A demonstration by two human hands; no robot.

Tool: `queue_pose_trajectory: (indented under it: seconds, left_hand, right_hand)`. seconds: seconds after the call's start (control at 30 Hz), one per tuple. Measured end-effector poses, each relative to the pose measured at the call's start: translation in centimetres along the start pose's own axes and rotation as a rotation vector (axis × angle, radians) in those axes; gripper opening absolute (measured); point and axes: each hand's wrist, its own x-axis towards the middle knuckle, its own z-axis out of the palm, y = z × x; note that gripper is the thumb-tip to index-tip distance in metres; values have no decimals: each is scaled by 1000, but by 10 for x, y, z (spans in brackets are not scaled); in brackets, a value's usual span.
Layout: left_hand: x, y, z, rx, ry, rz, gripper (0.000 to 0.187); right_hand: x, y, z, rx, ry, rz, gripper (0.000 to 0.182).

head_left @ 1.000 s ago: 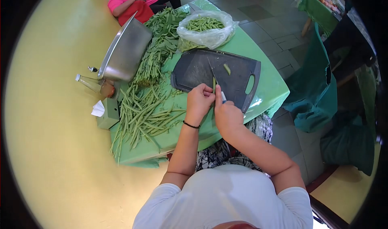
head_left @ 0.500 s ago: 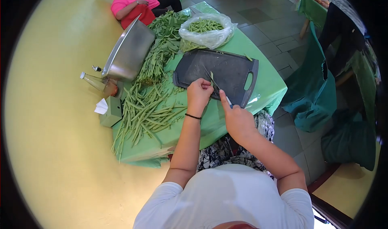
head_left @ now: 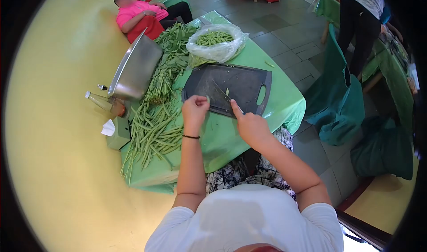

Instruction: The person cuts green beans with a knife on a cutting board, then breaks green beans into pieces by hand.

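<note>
My right hand (head_left: 254, 130) grips a knife (head_left: 221, 92) by its handle, with the index finger stretched along it. The blade lies low over the dark cutting board (head_left: 242, 76). Beside the blade a cut piece of green bean (head_left: 227, 92) rests on the board. At the board's near left edge my left hand (head_left: 195, 112) is closed, fingertips pinching a small green bean end (head_left: 207, 99). Loose whole green beans (head_left: 153, 132) are heaped to the left of that hand. A clear plastic bag (head_left: 222, 52) beyond the board holds cut green beans (head_left: 213, 38).
Leafy green stalks (head_left: 178, 41) lie along the left of the green-covered table (head_left: 284, 96). A metal basin (head_left: 135, 67) leans there, near a glass bottle (head_left: 101, 101) and a tissue box (head_left: 119, 134). A person in pink (head_left: 138, 14) sits beyond; another person (head_left: 358, 25) stands at right.
My left hand has moved left, away from the knife, with a bean end in its fingers. A cut bean piece now lies on the board. The person at right shows more fully.
</note>
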Motion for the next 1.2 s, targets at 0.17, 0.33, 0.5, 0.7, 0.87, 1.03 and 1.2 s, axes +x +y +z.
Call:
queue_pose_trajectory:
  seconds: [0.17,0.33,0.5,0.7,0.87,1.03,1.2]
  left_hand:
    - [15,22,30,100,-13,159,16]
    - [11,49,74,601,112,361,14]
    - [56,94,126,484,32,739,18]
    - [132,87,211,478,-341,839,11]
    - [120,99,175,331,-317,733,11]
    - [75,100,55,481,-367,462,11]
    - [49,55,26,730,-409,388,13]
  right_hand:
    - [-20,39,-11,250,148,-53,66]
    - [-26,93,-39,483,390,123,63]
    - [-19,123,-42,879,459,290,60]
    - [-23,134,-41,1102,348,326,59]
    - [-26,142,-39,1126,340,316,59]
    - [-26,142,-47,1155,312,300,58]
    - [-13,131,-43,1162,262,206,58]
